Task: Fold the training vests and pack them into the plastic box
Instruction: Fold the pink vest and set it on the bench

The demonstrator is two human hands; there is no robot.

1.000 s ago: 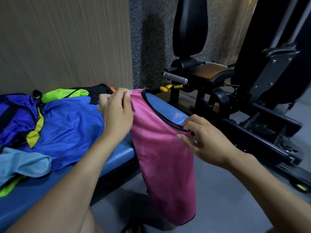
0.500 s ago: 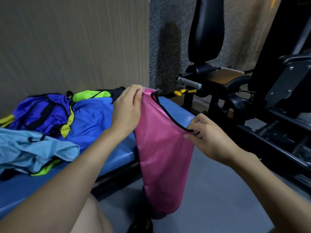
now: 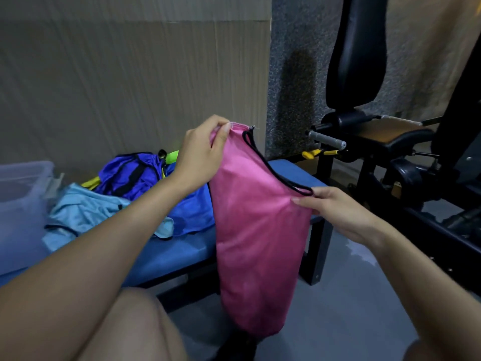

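Observation:
A pink training vest (image 3: 257,230) with black trim hangs folded lengthwise in front of the blue bench (image 3: 182,251). My left hand (image 3: 201,155) pinches its top corner, raised above the bench. My right hand (image 3: 338,212) pinches the vest's right edge at the black trim, lower and to the right. On the bench lie a royal blue vest (image 3: 192,212), a purple-blue vest (image 3: 130,175) with black and yellow trim, and a light blue vest (image 3: 86,214). A clear plastic box (image 3: 23,194) stands at the bench's left end.
A wood-grain wall runs behind the bench. A black gym machine (image 3: 377,131) with a padded seat, a grey handle and yellow pins stands to the right. Grey floor (image 3: 351,308) lies below the hanging vest. My knee (image 3: 135,327) is at the bottom.
Both hands have lifted the pink vest higher and the view has swung left, bringing the plastic box and more of the light blue vest into sight. Both hands still hold the vest.

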